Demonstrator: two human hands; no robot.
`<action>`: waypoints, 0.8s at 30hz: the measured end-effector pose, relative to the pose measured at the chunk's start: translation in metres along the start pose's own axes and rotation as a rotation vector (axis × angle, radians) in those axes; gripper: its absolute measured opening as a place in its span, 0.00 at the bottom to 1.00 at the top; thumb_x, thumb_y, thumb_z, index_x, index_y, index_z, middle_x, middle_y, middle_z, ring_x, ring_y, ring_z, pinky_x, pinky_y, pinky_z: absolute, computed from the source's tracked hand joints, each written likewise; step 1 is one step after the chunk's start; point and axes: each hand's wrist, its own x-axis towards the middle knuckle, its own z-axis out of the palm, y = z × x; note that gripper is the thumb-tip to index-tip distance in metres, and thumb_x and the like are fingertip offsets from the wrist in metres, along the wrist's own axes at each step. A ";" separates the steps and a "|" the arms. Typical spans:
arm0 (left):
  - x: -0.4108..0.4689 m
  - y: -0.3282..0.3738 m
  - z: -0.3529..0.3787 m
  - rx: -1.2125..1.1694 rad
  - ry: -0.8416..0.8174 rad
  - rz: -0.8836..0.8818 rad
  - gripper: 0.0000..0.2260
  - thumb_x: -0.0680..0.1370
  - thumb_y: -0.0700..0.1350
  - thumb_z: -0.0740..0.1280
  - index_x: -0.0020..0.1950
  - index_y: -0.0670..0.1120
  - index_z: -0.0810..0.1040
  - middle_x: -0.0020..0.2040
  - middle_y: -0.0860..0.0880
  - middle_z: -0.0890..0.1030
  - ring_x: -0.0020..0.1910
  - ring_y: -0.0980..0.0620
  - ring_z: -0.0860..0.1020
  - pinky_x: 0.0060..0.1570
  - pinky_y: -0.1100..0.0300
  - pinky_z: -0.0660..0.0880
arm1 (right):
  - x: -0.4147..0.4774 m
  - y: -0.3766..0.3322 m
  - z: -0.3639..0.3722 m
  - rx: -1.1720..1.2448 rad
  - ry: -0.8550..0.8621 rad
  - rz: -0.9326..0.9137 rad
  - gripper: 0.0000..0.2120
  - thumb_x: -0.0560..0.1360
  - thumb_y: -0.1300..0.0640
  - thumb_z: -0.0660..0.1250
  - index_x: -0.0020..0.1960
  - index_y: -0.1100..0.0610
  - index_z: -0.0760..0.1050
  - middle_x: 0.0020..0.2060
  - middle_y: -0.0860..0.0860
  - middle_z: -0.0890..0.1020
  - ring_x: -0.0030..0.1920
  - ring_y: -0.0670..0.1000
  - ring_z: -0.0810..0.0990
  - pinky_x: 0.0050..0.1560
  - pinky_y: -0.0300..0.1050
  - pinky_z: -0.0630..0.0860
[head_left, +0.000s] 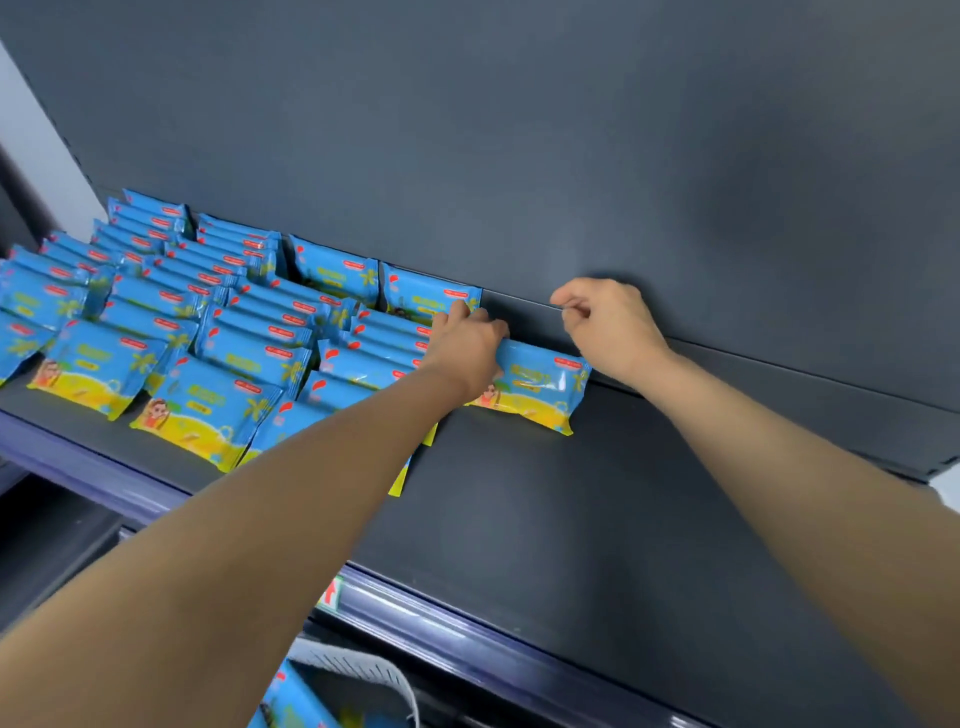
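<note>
Filling the shelf (524, 499) from the left side, we are about half way, as we judge it. Five rows of blue and yellow packets (208, 332) stand on the left half, and the right half is bare.

Our left hand (467, 348) grasps the left end of one more packet (540, 389). This packet stands upright at the far part of the shelf, just to the right of the last row. It looks like the first one of a new row.

Our right hand (608, 327) is clenched near the back panel (519, 156), above the right corner of the packet, and we see nothing in it.

Near us, below the shelf edge, a grey basket (374, 675) holds more packets. Nothing blocks the free space on the right.
</note>
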 end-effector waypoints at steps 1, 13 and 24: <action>0.001 0.001 0.002 0.023 0.006 0.004 0.20 0.74 0.45 0.66 0.66 0.48 0.71 0.61 0.46 0.73 0.61 0.43 0.65 0.57 0.53 0.62 | -0.004 0.001 -0.001 0.009 0.002 0.007 0.14 0.75 0.65 0.60 0.56 0.58 0.79 0.53 0.55 0.83 0.55 0.55 0.80 0.59 0.50 0.75; -0.079 -0.030 -0.033 -0.135 0.223 0.083 0.19 0.75 0.43 0.65 0.65 0.45 0.71 0.61 0.44 0.71 0.61 0.43 0.66 0.60 0.55 0.59 | -0.060 -0.054 0.001 0.016 0.043 -0.035 0.13 0.76 0.63 0.62 0.59 0.58 0.78 0.56 0.55 0.81 0.58 0.54 0.78 0.61 0.52 0.73; -0.236 -0.096 -0.100 -0.178 0.462 0.254 0.18 0.71 0.48 0.63 0.57 0.40 0.76 0.55 0.42 0.76 0.54 0.40 0.73 0.53 0.49 0.69 | -0.155 -0.184 0.013 -0.303 0.134 -0.289 0.13 0.76 0.61 0.61 0.58 0.62 0.76 0.55 0.58 0.79 0.57 0.61 0.75 0.57 0.53 0.70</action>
